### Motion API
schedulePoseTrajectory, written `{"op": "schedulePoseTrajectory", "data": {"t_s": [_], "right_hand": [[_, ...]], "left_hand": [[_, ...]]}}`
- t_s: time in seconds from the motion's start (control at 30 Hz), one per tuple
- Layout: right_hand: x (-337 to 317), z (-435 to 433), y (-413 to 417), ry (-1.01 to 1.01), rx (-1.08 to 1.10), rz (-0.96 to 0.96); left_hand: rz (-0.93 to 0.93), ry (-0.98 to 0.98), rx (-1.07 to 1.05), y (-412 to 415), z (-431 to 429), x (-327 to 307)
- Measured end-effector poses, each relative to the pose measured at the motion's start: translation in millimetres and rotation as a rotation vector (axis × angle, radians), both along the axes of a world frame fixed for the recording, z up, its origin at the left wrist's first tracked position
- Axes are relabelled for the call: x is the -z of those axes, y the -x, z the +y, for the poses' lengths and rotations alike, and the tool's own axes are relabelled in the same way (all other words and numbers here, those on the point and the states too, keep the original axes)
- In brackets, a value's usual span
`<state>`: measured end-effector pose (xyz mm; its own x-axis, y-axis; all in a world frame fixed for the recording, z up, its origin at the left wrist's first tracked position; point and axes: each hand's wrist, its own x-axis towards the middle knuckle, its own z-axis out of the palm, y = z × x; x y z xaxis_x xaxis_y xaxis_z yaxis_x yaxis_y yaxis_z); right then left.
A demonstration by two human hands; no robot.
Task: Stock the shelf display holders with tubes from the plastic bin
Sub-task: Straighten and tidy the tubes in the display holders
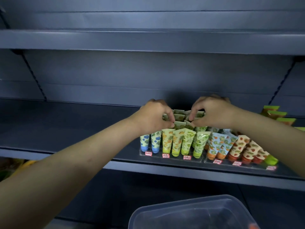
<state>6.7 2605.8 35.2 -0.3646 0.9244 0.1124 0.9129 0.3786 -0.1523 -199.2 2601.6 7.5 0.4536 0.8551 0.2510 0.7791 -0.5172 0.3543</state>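
Nearly done, by the look of it. The left hand (153, 116) and right hand (212, 113), fingers curled, each pinch the crimped tops of green tubes (179, 124) in the back rows of the clear display holder (171, 156), near the shelf's (66, 129) front edge. Front rows stand full. The plastic bin (189, 212) below looks almost emptied, with perhaps one orange piece at its right corner, too dim to tell.
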Motion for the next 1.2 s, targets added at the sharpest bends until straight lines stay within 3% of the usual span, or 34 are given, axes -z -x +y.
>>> {"op": "schedulePoseTrajectory", "data": {"t_s": [0.13,0.37,1.2], "right_hand": [[7.5,-5.9,-8.3,0.001,-0.020,0.073],[23.5,-0.9,12.3,-0.071,-0.149,0.016],[35.3,4.7,20.0,-0.077,-0.144,-0.003]], "left_hand": [[0.079,-0.023,-0.016,-8.6,-0.8,6.5],[0.162,-0.033,-0.086,-2.4,-3.5,6.7],[0.142,0.022,-0.019,10.1,16.5,20.1]]}}
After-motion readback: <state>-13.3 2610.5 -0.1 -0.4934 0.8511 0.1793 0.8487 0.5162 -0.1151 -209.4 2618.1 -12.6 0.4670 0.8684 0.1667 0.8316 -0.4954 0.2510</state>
